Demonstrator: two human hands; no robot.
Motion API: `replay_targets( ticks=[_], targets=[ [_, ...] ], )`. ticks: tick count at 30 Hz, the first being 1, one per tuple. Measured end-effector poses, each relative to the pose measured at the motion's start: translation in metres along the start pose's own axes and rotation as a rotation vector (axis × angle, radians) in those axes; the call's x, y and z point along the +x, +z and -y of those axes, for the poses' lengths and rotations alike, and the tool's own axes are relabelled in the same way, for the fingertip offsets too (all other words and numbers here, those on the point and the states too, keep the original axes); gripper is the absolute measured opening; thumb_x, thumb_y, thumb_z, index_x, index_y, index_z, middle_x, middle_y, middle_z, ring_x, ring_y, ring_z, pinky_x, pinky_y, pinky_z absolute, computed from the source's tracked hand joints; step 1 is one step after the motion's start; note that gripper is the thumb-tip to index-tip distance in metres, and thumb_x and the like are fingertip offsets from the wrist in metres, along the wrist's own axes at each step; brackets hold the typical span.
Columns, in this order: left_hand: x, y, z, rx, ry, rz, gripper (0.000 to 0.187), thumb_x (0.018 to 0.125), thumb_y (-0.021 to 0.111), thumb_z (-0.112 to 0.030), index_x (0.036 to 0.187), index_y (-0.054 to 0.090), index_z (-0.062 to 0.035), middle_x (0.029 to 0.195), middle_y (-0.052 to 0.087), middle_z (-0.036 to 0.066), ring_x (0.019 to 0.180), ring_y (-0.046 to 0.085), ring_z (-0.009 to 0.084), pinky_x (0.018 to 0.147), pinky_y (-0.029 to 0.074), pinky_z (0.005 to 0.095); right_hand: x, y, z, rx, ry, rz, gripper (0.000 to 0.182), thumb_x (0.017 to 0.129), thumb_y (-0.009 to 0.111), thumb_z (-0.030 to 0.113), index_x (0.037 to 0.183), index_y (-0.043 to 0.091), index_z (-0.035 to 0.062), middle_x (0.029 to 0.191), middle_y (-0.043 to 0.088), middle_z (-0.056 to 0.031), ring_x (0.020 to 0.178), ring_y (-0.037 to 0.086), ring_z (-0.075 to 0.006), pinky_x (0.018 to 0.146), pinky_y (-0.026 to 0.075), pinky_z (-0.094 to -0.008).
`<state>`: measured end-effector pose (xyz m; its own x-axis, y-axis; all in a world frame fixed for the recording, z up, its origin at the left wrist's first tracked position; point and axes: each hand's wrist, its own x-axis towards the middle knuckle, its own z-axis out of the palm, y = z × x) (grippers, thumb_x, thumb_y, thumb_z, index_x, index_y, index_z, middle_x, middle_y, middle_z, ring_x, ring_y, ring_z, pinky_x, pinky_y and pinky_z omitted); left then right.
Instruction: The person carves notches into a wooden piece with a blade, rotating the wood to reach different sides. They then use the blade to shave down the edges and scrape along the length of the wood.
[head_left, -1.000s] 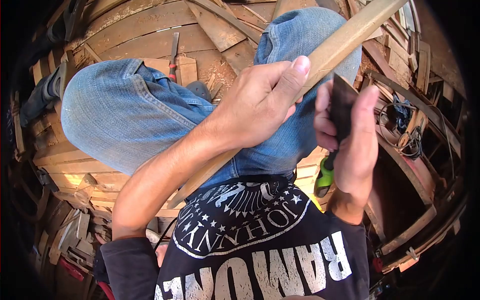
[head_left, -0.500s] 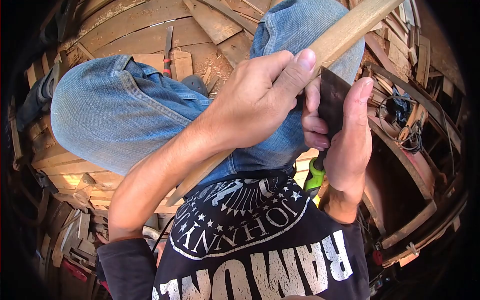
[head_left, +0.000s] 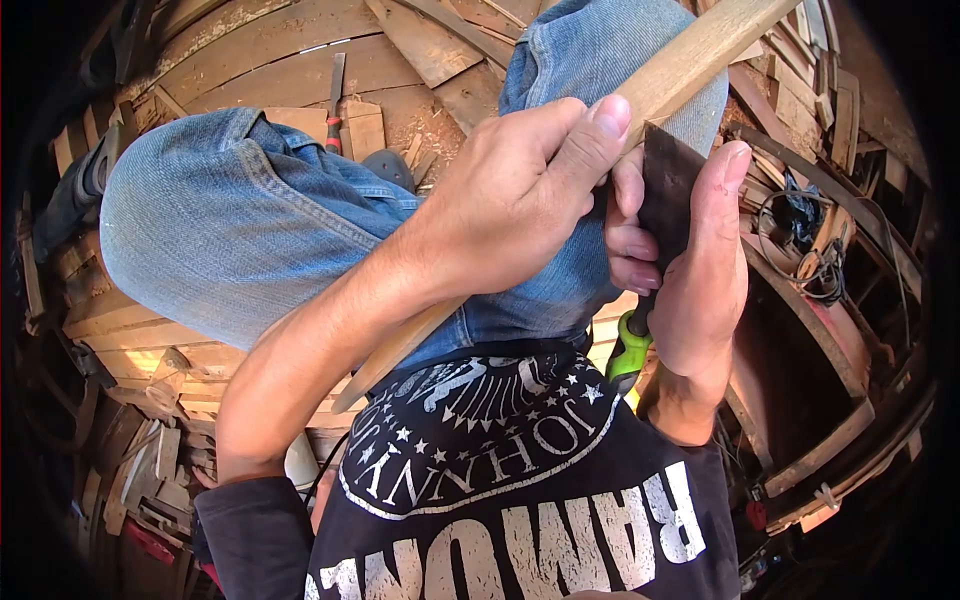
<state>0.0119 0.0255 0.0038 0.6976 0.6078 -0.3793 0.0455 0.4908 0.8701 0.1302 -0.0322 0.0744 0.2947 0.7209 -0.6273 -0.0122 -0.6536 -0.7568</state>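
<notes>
Shifted a little upward since half a second ago: right hand (head_left: 700,270), with the dark blade of the chisel (head_left: 668,185) now closer under the wooden stick (head_left: 690,62). Left hand (head_left: 520,200) almost unchanged, closed around the stick from above, thumb stretched along the wood. Right hand closed on the chisel, fingers curled on the blade, green handle (head_left: 628,350) showing below the palm. Long axis of the stick running diagonally, from the lower left near the shirt (head_left: 500,480) up to the top right, across the knee in blue jeans (head_left: 250,230). Blade edge touching the lower side of the stick, just beside the left thumb tip. Wooden floor (head_left: 300,80) with scraps behind, a tool with red handle (head_left: 333,100) lying there.
</notes>
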Motion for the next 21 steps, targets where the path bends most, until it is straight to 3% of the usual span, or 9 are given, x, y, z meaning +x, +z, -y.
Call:
replay_targets(
  ticks=[8, 9, 10, 11, 12, 14, 21],
  targets=[
    [0.0, 0.0, 0.003, 0.055, 0.03, -0.013, 0.061, 0.108, 0.036, -0.046, 0.079, 0.067, -0.0027, 0.067, 0.062, 0.007, 0.063, 0.059, 0.0179, 0.064, 0.048, 0.034, 0.004, 0.0, -0.005, -0.024, -0.028, -0.003, 0.066, 0.103, 0.02, 0.066, 0.08, 0.047, 0.0104, 0.064, 0.037, 0.005, 0.054, 0.026, -0.005, 0.046, 0.019, -0.0212],
    [0.0, 0.0, 0.003, 0.037, 0.027, 0.01, 0.056, 0.108, 0.035, -0.047, 0.08, 0.059, -0.0053, 0.063, 0.053, 0.001, 0.054, 0.049, 0.0108, 0.053, 0.041, 0.027, 0.004, -0.001, -0.005, -0.024, -0.032, -0.005, 0.066, 0.103, 0.02, 0.066, 0.08, 0.047, 0.0104, 0.064, 0.037, 0.005, 0.054, 0.026, -0.005, 0.046, 0.019, -0.0212],
    [0.0, 0.0, 0.003, 0.019, 0.022, 0.031, 0.052, 0.109, 0.033, -0.048, 0.08, 0.051, -0.0079, 0.059, 0.044, -0.005, 0.046, 0.04, 0.0036, 0.041, 0.033, 0.0199, 0.004, -0.003, -0.005, -0.033, -0.057, -0.004, 0.064, 0.106, 0.023, 0.057, 0.078, 0.05, 0.007, 0.065, 0.041, 0.0026, 0.057, 0.033, -0.007, 0.051, 0.026, -0.0235],
    [0.0, 0.0, 0.003, 0.021, 0.023, 0.03, 0.052, 0.109, 0.033, -0.048, 0.08, 0.051, -0.0079, 0.059, 0.044, -0.005, 0.046, 0.04, 0.0036, 0.041, 0.033, 0.0199, 0.004, -0.004, -0.006, -0.041, -0.084, -0.001, 0.062, 0.109, 0.025, 0.048, 0.076, 0.053, 0.0036, 0.065, 0.045, 0.0002, 0.06, 0.039, -0.009, 0.055, 0.033, -0.0259],
    [0.001, -0.001, 0.004, 0.021, 0.02, 0.03, 0.052, 0.109, 0.033, -0.048, 0.079, 0.05, -0.0079, 0.058, 0.044, -0.005, 0.046, 0.04, 0.0038, 0.041, 0.033, 0.0201, 0.005, -0.004, -0.008, -0.038, -0.086, -0.002, 0.062, 0.109, 0.025, 0.048, 0.076, 0.053, 0.0036, 0.065, 0.045, 0.0002, 0.06, 0.039, -0.009, 0.055, 0.033, -0.0259],
    [0.001, 0.0, 0.004, 0.016, 0.016, 0.031, 0.053, 0.109, 0.033, -0.048, 0.079, 0.049, -0.0079, 0.057, 0.043, -0.004, 0.045, 0.039, 0.0039, 0.041, 0.034, 0.0203, 0.004, -0.004, -0.013, -0.103, -0.075, 0.039, 0.064, 0.102, 0.021, 0.068, 0.08, 0.045, 0.0123, 0.063, 0.035, 0.005, 0.054, 0.025, -0.0053, 0.047, 0.018, -0.0218],
    [0.001, 0.0, 0.002, 0.036, 0.009, 0.03, 0.055, 0.108, 0.033, -0.049, 0.078, 0.05, -0.0072, 0.057, 0.044, -0.004, 0.045, 0.041, 0.0042, 0.041, 0.034, 0.0206, 0.002, -0.006, -0.016, -0.087, -0.042, 0.059, 0.064, 0.102, 0.021, 0.068, 0.08, 0.045, 0.0123, 0.063, 0.033, 0.0054, 0.055, 0.025, -0.0052, 0.048, 0.018, -0.0217]
  ],
)
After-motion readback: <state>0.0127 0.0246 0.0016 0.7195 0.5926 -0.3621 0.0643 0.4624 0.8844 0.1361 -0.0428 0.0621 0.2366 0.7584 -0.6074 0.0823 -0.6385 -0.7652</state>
